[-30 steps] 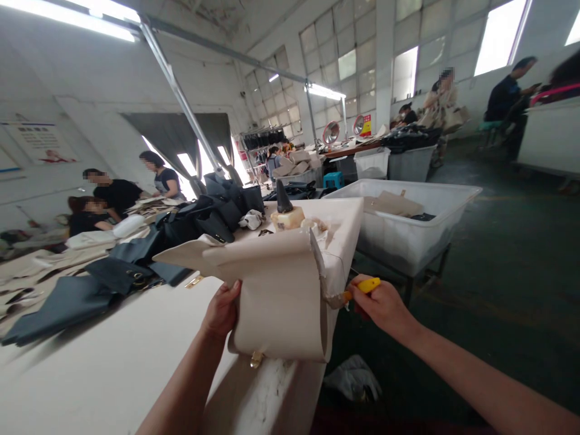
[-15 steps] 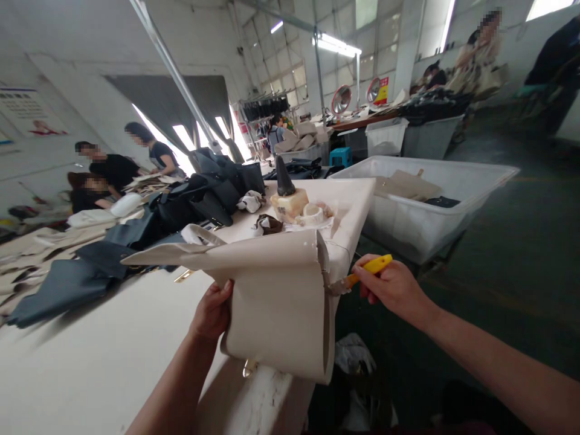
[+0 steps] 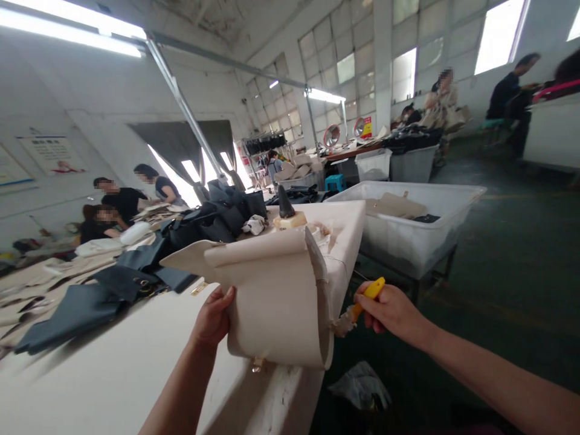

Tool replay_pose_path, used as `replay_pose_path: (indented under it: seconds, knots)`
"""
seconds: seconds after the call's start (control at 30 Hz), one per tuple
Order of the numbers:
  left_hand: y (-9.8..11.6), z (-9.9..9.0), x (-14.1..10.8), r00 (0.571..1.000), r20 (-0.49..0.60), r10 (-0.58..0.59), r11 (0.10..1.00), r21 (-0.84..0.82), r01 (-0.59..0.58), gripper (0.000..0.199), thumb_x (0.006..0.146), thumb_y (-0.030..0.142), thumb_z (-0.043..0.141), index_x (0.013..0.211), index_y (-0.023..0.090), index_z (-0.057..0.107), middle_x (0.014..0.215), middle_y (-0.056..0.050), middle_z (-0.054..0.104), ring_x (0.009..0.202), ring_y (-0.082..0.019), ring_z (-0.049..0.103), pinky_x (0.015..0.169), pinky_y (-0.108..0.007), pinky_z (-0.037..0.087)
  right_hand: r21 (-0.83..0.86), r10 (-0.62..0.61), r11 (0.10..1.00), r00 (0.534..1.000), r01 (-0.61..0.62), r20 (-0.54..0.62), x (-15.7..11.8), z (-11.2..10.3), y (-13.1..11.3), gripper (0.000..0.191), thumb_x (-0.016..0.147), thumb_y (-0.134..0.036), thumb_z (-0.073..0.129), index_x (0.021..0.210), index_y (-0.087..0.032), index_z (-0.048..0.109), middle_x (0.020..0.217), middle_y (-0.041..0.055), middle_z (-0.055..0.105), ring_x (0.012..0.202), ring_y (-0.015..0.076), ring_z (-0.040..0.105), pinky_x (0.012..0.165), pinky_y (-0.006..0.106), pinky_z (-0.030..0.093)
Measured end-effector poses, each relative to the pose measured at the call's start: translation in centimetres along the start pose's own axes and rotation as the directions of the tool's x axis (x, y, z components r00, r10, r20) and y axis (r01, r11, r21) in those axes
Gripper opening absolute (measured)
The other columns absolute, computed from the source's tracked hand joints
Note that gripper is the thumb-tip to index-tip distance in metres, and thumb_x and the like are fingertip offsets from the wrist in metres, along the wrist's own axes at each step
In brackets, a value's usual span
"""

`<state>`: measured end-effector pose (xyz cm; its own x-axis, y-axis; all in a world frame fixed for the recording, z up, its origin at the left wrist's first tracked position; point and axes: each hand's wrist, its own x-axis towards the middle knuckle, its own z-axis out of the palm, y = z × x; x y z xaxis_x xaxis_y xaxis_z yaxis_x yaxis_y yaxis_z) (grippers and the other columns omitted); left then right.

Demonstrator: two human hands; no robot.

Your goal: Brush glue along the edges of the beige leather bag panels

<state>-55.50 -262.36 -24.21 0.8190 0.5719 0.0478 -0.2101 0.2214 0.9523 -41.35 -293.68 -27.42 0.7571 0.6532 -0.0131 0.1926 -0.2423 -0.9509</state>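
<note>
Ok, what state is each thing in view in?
Beige piece, curled, open at its right end
Brush, bristles clumped
Left hand, closed on beige piece
Right hand, closed on brush
Dark cone, upright
Navy pieces, piled
White bin, open, partly filled
Tube lights, lit

- a bag workshop's green floor is stretching toward three o'clock
- strip lights are glowing at ten
- people are working at nine
- a tub is holding bag pieces
</note>
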Motion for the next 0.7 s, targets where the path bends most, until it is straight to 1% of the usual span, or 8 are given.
replay_pose_path:
  seconds: [0.1,0.17,0.23,0.3,0.4,0.5,0.6,0.7]
  knots:
    - [1.6,0.0,-0.5,0.996,0.085,-0.033,0.998,0.055,0.028,0.037,0.054,0.026,0.08,0.086,0.013,0.066,0.077,-0.007,0.07,0.065,-0.018,0.065,0.062,-0.026,0.054,0.036,0.016,0.999,0.999,-0.015,-0.049,-1.0,0.0,-0.1,0.037,0.075,-0.049,0.041,0.08,-0.013,0.05,0.05,-0.0004,0.054,0.037,0.0068,0.046,0.036,0.014,0.034]
    - [3.1,0.6,-0.7,0.982,0.17,-0.087,0.992,0.11,0.069,0.036,0.056,0.024,0.079,0.088,0.013,0.067,0.08,-0.009,0.07,0.066,-0.019,0.065,0.062,-0.026,0.054,0.06,0.029,0.998,0.995,-0.024,-0.091,-1.7,-0.1,-0.1,0.039,0.074,-0.051,0.042,0.081,-0.013,0.05,0.051,0.0,0.055,0.038,0.0072,0.046,0.037,0.015,0.035]
    - [4.8,1.8,-0.6,0.957,0.245,-0.156,0.977,0.179,0.114,0.039,0.057,0.021,0.079,0.093,0.014,0.067,0.085,-0.01,0.07,0.071,-0.02,0.066,0.066,-0.028,0.054,0.08,0.045,0.996,0.991,-0.036,-0.125,-2.1,-0.4,-0.1,0.041,0.073,-0.052,0.042,0.082,-0.013,0.051,0.051,0.0005,0.055,0.039,0.0077,0.047,0.037,0.015,0.035]
    - [6.6,3.4,-0.2,0.932,0.276,-0.237,0.951,0.262,0.164,0.041,0.057,0.018,0.079,0.096,0.015,0.067,0.087,-0.011,0.07,0.074,-0.022,0.066,0.07,-0.03,0.055,0.096,0.049,0.995,0.987,-0.035,-0.15,-2.2,-0.8,0.1,0.041,0.073,-0.052,0.042,0.082,-0.013,0.051,0.052,0.0011,0.055,0.04,0.0081,0.048,0.038,0.016,0.035]
    - [8.6,6.0,0.5,0.918,0.237,-0.319,0.902,0.372,0.218,0.034,0.058,0.016,0.077,0.091,0.012,0.069,0.081,-0.012,0.07,0.071,-0.022,0.066,0.069,-0.032,0.055,0.112,0.058,0.993,0.978,-0.036,-0.2,-2.0,-1.2,1.0,0.041,0.072,-0.052,0.043,0.081,-0.013,0.052,0.053,0.0017,0.056,0.04,0.0085,0.048,0.038,0.017,0.036]
    - [9.6,7.7,0.7,0.946,0.17,-0.275,0.907,0.372,0.197,0.027,0.057,0.014,0.076,0.083,0.01,0.069,0.076,-0.011,0.07,0.065,-0.02,0.065,0.062,-0.029,0.056,0.146,0.042,0.989,0.971,-0.007,-0.237,-1.8,-1.6,2.2,0.041,0.072,-0.052,0.044,0.083,-0.013,0.052,0.054,0.0021,0.056,0.041,0.0091,0.048,0.038,0.017,0.036]
    - [9.8,8.1,0.4,0.978,0.111,-0.177,0.937,0.324,0.133,0.027,0.055,0.013,0.077,0.081,0.01,0.069,0.074,-0.009,0.069,0.06,-0.018,0.064,0.056,-0.025,0.055,0.194,0.025,0.981,0.968,0.026,-0.252,-2.2,-2.0,2.9,0.041,0.073,-0.052,0.045,0.084,-0.013,0.051,0.053,0.0018,0.056,0.04,0.009,0.048,0.038,0.017,0.035]
    - [9.8,8.0,0.0,0.99,0.042,-0.135,0.934,0.338,0.113,0.028,0.053,0.018,0.079,0.078,0.01,0.069,0.068,-0.009,0.068,0.055,-0.018,0.062,0.052,-0.026,0.054,0.214,0.022,0.976,0.968,0.034,-0.252,-2.8,-2.4,2.7,0.04,0.073,-0.051,0.046,0.084,-0.013,0.051,0.053,0.0015,0.055,0.041,0.0089,0.048,0.038,0.017,0.036]
